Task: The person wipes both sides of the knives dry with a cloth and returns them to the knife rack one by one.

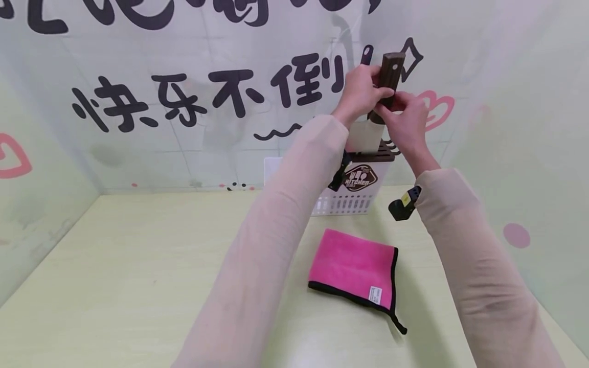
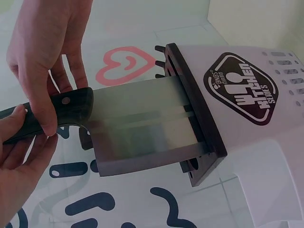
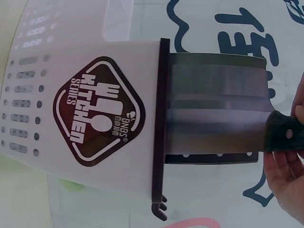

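Observation:
Both hands hold the dark handle of a cleaver [image 2: 137, 128], whose broad blade stands partly inside a slot of the knife holder [image 3: 99, 109]. The left hand [image 1: 362, 92] grips the handle from the left, thumb and fingers around it. From the other side, the right hand [image 1: 407, 120] pinches the handle near the blade. White with a dark slotted top, the holder carries a kitchen-series label. A second dark handle [image 1: 366, 54] rises behind the left hand. Seen in the right wrist view, a dark strip with holes [image 3: 211, 158] sticks out beside the blade.
A folded pink cloth [image 1: 354, 266] with black edging and a loop lies on the pale table [image 1: 161, 255], in front of the holder. Behind stands a wall [image 1: 207, 46] with dark lettering. Small hooks [image 3: 161, 209] project from the holder's side.

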The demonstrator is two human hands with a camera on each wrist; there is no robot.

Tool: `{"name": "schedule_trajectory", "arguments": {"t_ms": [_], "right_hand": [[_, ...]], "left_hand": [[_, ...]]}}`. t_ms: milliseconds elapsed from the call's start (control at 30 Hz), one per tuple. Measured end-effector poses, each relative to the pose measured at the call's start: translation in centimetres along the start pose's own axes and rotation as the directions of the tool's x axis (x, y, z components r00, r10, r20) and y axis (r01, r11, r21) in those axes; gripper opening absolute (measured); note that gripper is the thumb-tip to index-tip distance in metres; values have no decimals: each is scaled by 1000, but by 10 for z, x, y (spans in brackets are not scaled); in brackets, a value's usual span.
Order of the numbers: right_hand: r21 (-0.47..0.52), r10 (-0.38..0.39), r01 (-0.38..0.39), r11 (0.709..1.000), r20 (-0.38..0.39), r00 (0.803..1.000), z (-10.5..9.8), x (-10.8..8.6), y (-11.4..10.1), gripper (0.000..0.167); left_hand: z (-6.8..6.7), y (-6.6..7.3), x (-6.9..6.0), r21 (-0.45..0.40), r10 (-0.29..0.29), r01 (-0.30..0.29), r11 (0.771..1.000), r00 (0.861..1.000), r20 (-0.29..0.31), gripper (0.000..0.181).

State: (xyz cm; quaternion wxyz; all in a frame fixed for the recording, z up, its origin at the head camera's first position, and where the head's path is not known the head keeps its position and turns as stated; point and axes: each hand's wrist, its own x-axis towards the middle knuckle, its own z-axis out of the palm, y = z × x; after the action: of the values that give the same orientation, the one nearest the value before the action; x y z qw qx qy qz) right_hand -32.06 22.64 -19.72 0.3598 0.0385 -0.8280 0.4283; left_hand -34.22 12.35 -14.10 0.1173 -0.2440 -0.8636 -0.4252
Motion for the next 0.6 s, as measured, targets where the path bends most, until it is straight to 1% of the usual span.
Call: {"name": "schedule_trajectory", "arguments": {"t_ms": [100,200,333,500,600], "right_hand": [[-19,15,-15,1000,2,1000,4,-3,2,37],[-27,35,-35,999,6,999,7,-5,7,39],[-53,41,-40,998,23,999,12,-8,15,40],[-74,41,-40,996,20,999,17,-11,21,36],[-81,38,-36,996,22,999,21,-12,24,33]], "left_hand": [[1,-5,-2,-7,-21,21,1000,1000,11,27],[6,-10,-3,-34,-45,46,998,998,32,25],[13,-17,-5,-32,-46,48,998,998,44,23],[19,-27,-6,-5,-39,39,999,999,33,22],[22,-32,-7,-15,-51,51,999,998,35,22]]}}
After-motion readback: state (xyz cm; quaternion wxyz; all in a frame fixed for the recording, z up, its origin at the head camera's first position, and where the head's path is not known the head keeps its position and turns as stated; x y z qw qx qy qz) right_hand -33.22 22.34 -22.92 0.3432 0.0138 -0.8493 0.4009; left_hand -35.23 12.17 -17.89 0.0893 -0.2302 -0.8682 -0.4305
